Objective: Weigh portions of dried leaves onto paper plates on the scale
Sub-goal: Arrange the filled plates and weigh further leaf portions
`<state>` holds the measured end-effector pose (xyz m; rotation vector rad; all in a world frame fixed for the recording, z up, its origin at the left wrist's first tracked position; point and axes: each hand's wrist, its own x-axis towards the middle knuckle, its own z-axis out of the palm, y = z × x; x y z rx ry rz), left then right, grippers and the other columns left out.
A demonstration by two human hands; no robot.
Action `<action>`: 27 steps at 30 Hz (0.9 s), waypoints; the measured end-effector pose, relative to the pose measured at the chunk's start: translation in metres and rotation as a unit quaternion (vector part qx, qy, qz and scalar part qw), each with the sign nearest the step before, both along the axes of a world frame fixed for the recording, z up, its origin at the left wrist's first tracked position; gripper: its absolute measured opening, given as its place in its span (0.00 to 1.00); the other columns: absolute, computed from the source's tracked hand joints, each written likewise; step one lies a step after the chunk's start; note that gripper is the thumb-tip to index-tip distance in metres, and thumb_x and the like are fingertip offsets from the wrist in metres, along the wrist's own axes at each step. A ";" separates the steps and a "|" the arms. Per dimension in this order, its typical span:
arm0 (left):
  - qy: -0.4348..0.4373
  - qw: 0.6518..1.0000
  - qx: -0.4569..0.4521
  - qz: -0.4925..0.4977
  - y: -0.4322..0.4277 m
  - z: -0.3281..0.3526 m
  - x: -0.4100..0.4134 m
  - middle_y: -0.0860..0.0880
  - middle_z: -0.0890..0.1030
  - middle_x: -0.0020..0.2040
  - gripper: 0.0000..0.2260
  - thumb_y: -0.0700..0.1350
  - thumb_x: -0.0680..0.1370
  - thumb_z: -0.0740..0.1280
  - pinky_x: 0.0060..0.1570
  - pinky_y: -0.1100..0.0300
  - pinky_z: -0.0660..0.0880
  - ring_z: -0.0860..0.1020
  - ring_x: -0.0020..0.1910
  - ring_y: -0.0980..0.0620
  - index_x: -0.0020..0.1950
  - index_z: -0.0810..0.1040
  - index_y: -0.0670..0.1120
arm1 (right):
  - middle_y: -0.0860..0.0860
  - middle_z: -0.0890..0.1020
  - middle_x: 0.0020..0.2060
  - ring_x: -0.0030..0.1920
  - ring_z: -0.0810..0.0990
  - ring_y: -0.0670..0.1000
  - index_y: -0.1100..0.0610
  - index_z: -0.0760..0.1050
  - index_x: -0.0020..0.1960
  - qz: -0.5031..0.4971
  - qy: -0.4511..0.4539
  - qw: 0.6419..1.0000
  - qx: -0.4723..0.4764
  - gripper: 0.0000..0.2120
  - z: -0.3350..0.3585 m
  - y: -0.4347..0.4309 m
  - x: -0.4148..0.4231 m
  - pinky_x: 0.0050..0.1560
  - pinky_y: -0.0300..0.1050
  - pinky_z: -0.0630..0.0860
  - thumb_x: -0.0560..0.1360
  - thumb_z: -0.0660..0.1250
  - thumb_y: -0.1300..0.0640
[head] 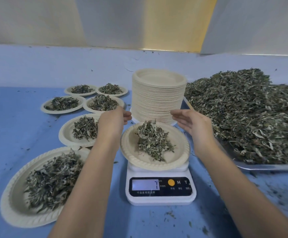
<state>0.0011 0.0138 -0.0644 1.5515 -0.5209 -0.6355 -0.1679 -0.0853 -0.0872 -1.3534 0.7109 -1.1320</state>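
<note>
A white digital scale stands at the centre front, its display lit. On it rests a beige paper plate with a small heap of dried leaves. My left hand hovers over the plate's far left rim, fingers curled loosely, nothing visible in it. Over the far right rim hangs my right hand, fingers stretched and apart, palm facing left, empty. Both hands are apart from the plate and the leaves.
A tall stack of empty paper plates stands right behind the scale. A metal tray at the right holds a big mound of dried leaves. Several filled plates lie on the blue table at the left.
</note>
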 end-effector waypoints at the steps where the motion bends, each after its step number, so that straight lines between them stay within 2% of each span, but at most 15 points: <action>1: -0.003 1.000 0.010 -0.005 -0.001 -0.004 -0.001 0.51 0.82 0.44 0.12 0.43 0.79 0.59 0.50 0.58 0.71 0.78 0.46 0.55 0.40 0.80 0.47 | 0.53 0.85 0.49 0.51 0.83 0.48 0.60 0.81 0.49 0.004 -0.009 1.000 0.021 0.13 -0.002 0.000 -0.001 0.52 0.36 0.78 0.79 0.57 0.63; 5: -0.007 1.000 0.021 -0.015 -0.004 -0.011 -0.006 0.48 0.82 0.50 0.10 0.41 0.77 0.60 0.61 0.53 0.72 0.78 0.54 0.50 0.39 0.78 0.49 | 0.53 0.85 0.48 0.52 0.83 0.48 0.59 0.81 0.47 0.009 -0.029 0.997 0.065 0.13 -0.006 0.001 0.003 0.52 0.36 0.77 0.78 0.58 0.63; 7: 0.000 1.000 0.022 -0.014 -0.004 -0.011 -0.006 0.47 0.82 0.51 0.10 0.41 0.77 0.61 0.63 0.50 0.72 0.79 0.55 0.48 0.39 0.78 0.49 | 0.52 0.86 0.45 0.50 0.84 0.48 0.59 0.82 0.46 0.008 -0.042 0.996 0.073 0.13 -0.007 0.002 0.005 0.49 0.35 0.77 0.78 0.58 0.64; 13: 0.008 0.999 0.032 -0.014 -0.006 -0.016 -0.008 0.45 0.82 0.52 0.10 0.40 0.77 0.61 0.62 0.45 0.71 0.78 0.54 0.43 0.37 0.78 0.48 | 0.53 0.86 0.45 0.50 0.84 0.48 0.60 0.82 0.46 -0.003 -0.042 0.996 0.077 0.13 -0.009 0.001 0.006 0.48 0.34 0.77 0.77 0.58 0.63; 18: -0.024 0.999 0.022 -0.002 -0.003 -0.017 -0.007 0.42 0.79 0.44 0.09 0.38 0.75 0.61 0.50 0.52 0.72 0.75 0.44 0.46 0.37 0.77 0.45 | 0.54 0.85 0.47 0.52 0.83 0.50 0.60 0.81 0.46 -0.005 -0.056 0.994 0.091 0.14 -0.007 0.004 0.008 0.55 0.40 0.76 0.78 0.57 0.64; 20: -0.029 1.000 0.011 0.000 -0.002 -0.013 -0.006 0.43 0.80 0.44 0.08 0.37 0.75 0.62 0.51 0.53 0.72 0.76 0.44 0.46 0.40 0.79 0.45 | 0.55 0.85 0.47 0.51 0.83 0.50 0.61 0.81 0.46 -0.001 -0.069 0.993 0.100 0.13 -0.003 0.006 0.009 0.53 0.39 0.77 0.78 0.57 0.64; 23: -0.010 1.000 -0.006 0.001 0.001 -0.006 0.000 0.45 0.82 0.51 0.09 0.35 0.75 0.64 0.60 0.48 0.74 0.79 0.54 0.45 0.49 0.82 0.44 | 0.55 0.85 0.46 0.50 0.84 0.50 0.62 0.81 0.47 0.009 -0.090 0.991 0.101 0.12 0.006 0.007 0.012 0.50 0.37 0.78 0.77 0.58 0.63; 27: 0.030 0.999 -0.010 -0.008 0.007 0.000 0.016 0.45 0.83 0.50 0.11 0.30 0.73 0.67 0.60 0.45 0.74 0.80 0.54 0.43 0.49 0.81 0.45 | 0.56 0.85 0.46 0.48 0.84 0.50 0.62 0.81 0.45 0.019 -0.087 0.991 0.099 0.12 0.016 0.010 0.025 0.51 0.38 0.78 0.76 0.58 0.64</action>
